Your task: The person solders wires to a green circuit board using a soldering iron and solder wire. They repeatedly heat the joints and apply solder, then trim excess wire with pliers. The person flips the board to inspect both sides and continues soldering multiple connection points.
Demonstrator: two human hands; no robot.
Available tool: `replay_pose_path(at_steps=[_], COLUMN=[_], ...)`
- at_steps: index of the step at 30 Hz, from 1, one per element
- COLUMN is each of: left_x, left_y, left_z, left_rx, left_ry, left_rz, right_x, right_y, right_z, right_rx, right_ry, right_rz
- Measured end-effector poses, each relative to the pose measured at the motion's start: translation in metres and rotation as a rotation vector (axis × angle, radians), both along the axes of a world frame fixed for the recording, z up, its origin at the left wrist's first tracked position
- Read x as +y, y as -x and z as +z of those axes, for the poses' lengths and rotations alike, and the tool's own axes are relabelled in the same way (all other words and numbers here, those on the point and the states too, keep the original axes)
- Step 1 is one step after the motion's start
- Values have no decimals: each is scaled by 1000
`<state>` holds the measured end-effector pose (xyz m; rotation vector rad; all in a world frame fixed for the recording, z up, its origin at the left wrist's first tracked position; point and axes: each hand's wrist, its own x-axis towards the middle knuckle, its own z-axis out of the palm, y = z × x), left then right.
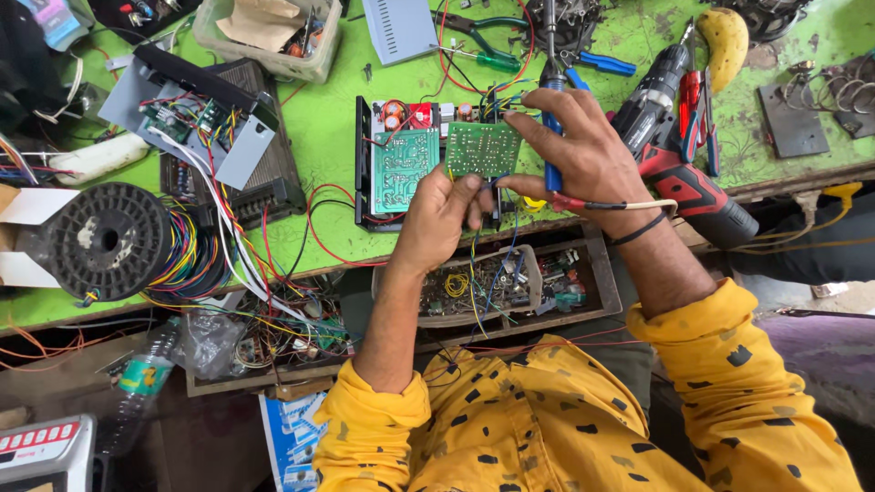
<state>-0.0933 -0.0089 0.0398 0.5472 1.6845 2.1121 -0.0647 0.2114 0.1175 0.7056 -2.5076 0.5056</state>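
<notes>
My left hand pinches the lower edge of a small green circuit board and holds it upright above an opened black device that carries another green board. My right hand rests its fingers on the small board's right edge and grips a blue-handled soldering iron, whose tip points away from me. Thin coloured wires hang from the small board down to the bench edge. Both sleeves are yellow with dark marks.
A red and black cordless drill lies right of my hands, with a banana beyond it. A black wire spool and a grey opened unit sit left. A drawer of parts is open below.
</notes>
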Motion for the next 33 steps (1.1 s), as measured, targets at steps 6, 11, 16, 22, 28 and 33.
replay_pose_path(at_steps=[6,11,16,22,28,33], left_x=[0,3,4,-13,-54,-30], left_y=[1,5,-1,-3,5,23], left_z=[0,-2,-11,14,46,27], left_rx=[300,148,366,467,567,901], left_ry=[404,389,410,355,618,898], left_rz=[63,15,118,57,50,-169], right_x=[1,2,2,-2,4,-2], right_y=[3,4,3,4,-8,-35], right_z=[-2,-2,-5,-9,-14,-20], right_rx=[4,10,9,33,4,-25], right_ry=[-48,-24,-14,23,67,71], right_rz=[-17,-9,6,0,49,81])
